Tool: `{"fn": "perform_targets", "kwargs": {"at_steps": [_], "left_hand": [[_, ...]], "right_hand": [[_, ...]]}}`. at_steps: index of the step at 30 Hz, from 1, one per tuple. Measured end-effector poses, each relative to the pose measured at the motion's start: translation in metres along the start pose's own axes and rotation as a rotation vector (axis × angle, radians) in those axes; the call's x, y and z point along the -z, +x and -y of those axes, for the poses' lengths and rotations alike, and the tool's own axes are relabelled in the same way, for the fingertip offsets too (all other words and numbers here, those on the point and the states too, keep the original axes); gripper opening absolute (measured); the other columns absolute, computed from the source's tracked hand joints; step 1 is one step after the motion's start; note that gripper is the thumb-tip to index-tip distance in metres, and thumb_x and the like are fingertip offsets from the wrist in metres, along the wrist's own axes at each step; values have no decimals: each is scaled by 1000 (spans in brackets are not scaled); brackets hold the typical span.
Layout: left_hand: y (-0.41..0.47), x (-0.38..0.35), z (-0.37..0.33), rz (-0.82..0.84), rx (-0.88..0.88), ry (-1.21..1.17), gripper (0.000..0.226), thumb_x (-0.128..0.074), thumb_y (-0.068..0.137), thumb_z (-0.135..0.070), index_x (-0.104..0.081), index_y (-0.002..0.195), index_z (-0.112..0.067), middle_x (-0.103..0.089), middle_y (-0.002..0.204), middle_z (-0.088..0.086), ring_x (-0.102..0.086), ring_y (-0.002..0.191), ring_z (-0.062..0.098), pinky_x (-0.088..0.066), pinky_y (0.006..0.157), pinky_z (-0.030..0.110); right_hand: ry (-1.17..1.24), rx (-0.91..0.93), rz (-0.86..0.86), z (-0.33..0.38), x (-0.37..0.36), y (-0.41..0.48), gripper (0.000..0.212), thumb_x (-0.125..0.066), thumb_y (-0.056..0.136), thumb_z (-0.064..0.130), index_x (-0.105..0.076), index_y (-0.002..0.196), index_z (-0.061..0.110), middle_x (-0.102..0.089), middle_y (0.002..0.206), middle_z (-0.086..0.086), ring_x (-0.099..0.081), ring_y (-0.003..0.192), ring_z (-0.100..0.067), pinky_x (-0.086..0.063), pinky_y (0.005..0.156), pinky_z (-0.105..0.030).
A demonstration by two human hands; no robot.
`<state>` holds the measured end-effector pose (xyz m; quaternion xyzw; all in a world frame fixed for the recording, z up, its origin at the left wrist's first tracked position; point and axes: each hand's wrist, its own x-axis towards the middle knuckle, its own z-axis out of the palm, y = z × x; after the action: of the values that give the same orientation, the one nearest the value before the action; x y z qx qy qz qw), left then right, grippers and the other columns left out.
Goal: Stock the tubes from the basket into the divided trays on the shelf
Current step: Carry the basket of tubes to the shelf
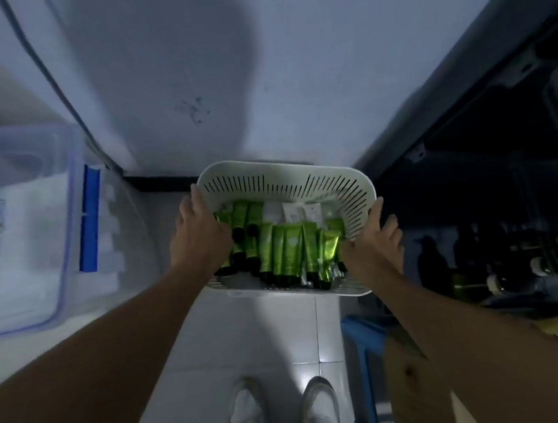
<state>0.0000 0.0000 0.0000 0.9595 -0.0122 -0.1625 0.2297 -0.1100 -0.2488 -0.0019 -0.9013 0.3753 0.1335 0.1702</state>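
A white slotted basket (301,179) hangs above the tiled floor in front of me, tilted toward me. Inside it lie several green tubes (286,251) with black caps, plus a few white sachets (299,211) at the back. My left hand (198,232) grips the basket's left rim, with its fingers over the edge. My right hand (373,240) grips the right rim. The shelf (503,164) on the right is dark, and I cannot make out any divided trays in it.
A clear plastic storage box (29,226) with a blue latch stands at the left. A white wall is straight ahead. A blue frame (362,355) and a brown board (417,384) stand at the lower right beside my white shoes (285,413).
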Motion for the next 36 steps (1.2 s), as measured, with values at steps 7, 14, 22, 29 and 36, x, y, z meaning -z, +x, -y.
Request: {"fn": "perform_targets", "kwargs": {"at_steps": [7,14,22,29,36], "left_hand": [[20,-19,6,-23,72,2,84,-54,91,-25,-5,157,-12,-35,144,25,-43,126,49,-43,96,58],[27,-25,19,41,44,27,93,-57,91,-20,7,159,-13,-34,139,32,-43,123,53,-42,98,59],[1,-2,35,5,-46,52,89,-55,95,-22,7,159,-21,-44,127,34,-57,85,41,-52,75,49],[-65,75,-1,-38,-108,110,86,-55,95,-17,2,160,-19,-53,112,29,-55,71,32,-49,62,43],[-159,163,-32,-89,-278,206,82,-53,95,-17,-4,160,-16,-56,114,29,-55,68,32,-47,55,40]], "right_hand": [[187,-24,28,-3,-18,28,105,-65,82,38,9,155,20,-29,137,-18,-32,123,-36,-39,98,-47],[251,-37,179,-14,-10,39,107,-63,88,44,25,150,41,-30,131,-12,-48,105,-35,-42,83,-38],[183,83,86,-18,19,7,100,-59,92,29,20,154,34,-35,113,-15,-45,81,-31,-43,73,-37],[-13,103,-83,-24,80,-69,98,-58,93,15,17,155,23,-43,115,-22,-54,70,-34,-52,60,-40],[66,-27,-62,-45,169,-192,99,-52,92,7,25,151,29,-43,125,-25,-47,69,-31,-42,62,-37]]}}
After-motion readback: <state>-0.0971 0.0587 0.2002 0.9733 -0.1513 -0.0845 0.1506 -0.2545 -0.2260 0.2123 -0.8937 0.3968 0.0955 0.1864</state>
